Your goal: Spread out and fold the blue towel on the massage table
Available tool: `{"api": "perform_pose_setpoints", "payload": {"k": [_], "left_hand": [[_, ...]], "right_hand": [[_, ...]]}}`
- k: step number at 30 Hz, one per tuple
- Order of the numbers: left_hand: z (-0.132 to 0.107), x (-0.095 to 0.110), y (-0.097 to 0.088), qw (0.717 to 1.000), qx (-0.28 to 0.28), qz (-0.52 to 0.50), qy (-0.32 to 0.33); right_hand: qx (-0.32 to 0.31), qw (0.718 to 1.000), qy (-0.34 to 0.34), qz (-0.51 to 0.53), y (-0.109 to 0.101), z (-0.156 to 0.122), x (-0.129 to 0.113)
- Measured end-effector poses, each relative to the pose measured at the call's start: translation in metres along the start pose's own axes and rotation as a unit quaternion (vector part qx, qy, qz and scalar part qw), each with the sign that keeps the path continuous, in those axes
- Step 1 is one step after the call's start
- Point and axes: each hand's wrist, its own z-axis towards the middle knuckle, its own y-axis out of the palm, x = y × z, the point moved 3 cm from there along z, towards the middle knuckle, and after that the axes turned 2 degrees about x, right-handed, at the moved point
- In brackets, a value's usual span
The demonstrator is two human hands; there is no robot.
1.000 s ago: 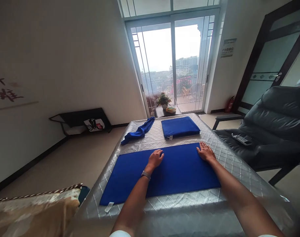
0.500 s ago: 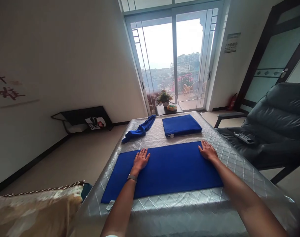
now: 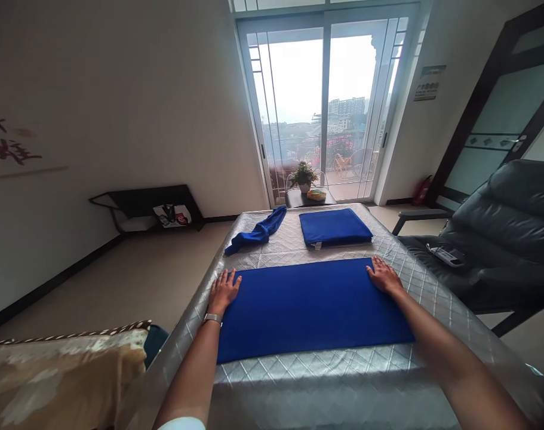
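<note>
Long flat royal-blue cloth towel (image 3: 314,307), folded into a wide rectangle, lies across the lower centre of the frame on the silver diamond-quilted mattress cover (image 3: 415,280). Left hand (image 3: 224,289) rests palm down, fingers spread, on the towel's far left corner at centre left, partly over the edge onto the quilting; a metal watch band (image 3: 212,319) sits at that wrist. Right hand (image 3: 383,278) lies flat, fingers spread, on the far right corner, right of centre. Nothing is pinched or gripped by either hand. Risk, as a judgement: the cover looks glossy and slick, so uneven pressure from the two palms could make the towel slide or skew, and wrinkles could bunch near the left hand, where the end sits close to the mattress edge. Beyond it, upper centre: a smaller square-folded blue towel (image 3: 335,227) with a small white tag on its near edge, writing too small to read; to its left, a crumpled, twisted blue towel (image 3: 256,231). Black leather recliner (image 3: 500,233) at right. Small potted plant (image 3: 304,175) before the glass sliding door. Writing: dark red brush characters (image 3: 9,143) on the left wall, cut off and blurred, unreadable; a white wall notice (image 3: 426,86) at upper right, text illegible; a printed bag (image 3: 172,215) under the black shelf, print unreadable.
</note>
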Motion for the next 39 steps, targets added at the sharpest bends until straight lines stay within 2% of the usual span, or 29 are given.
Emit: {"api": "perform_pose_setpoints", "payload": {"k": [6,9,11,13,16,19,21,23,26,30,34,39], "left_hand": [[0.000,-0.002,0.005,1.000,0.015,-0.006,0.001],[0.002,-0.003,0.008,1.000,0.028,-0.006,0.002],[0.002,-0.003,0.010,0.999,0.035,-0.007,0.004],[0.003,-0.003,0.011,0.999,0.040,-0.009,0.007],[0.002,-0.003,0.011,0.999,0.044,-0.007,0.009],[0.000,-0.003,0.008,0.999,0.040,-0.006,0.008],[-0.001,-0.003,0.007,0.999,0.034,-0.010,0.010],[-0.001,-0.002,0.005,1.000,0.026,-0.010,0.010],[-0.001,-0.002,0.005,1.000,0.023,-0.002,0.008],[0.000,-0.002,0.006,1.000,0.026,-0.008,0.005],[0.002,-0.004,0.009,1.000,0.019,-0.016,0.005],[0.004,-0.008,0.015,0.999,0.030,-0.009,0.010]], "right_hand": [[-0.021,0.998,0.000,-0.059,-0.011,0.000,-0.009],[0.018,0.995,0.018,-0.100,-0.022,-0.002,-0.027],[0.043,0.994,0.006,-0.105,-0.029,-0.007,-0.052],[0.042,0.995,-0.048,-0.080,-0.032,-0.015,-0.091],[0.006,0.987,-0.161,-0.004,-0.028,-0.033,-0.162],[-0.036,0.969,-0.236,0.070,-0.018,-0.051,-0.223],[-0.051,0.962,-0.251,0.095,-0.011,-0.058,-0.248],[-0.056,0.961,-0.247,0.106,-0.005,-0.060,-0.258],[-0.061,0.961,-0.245,0.110,0.000,-0.056,-0.253],[-0.062,0.970,-0.217,0.091,0.001,-0.043,-0.217],[-0.062,0.983,-0.166,0.057,0.001,-0.026,-0.156],[-0.048,0.994,-0.097,0.023,0.003,-0.003,-0.060]]}}
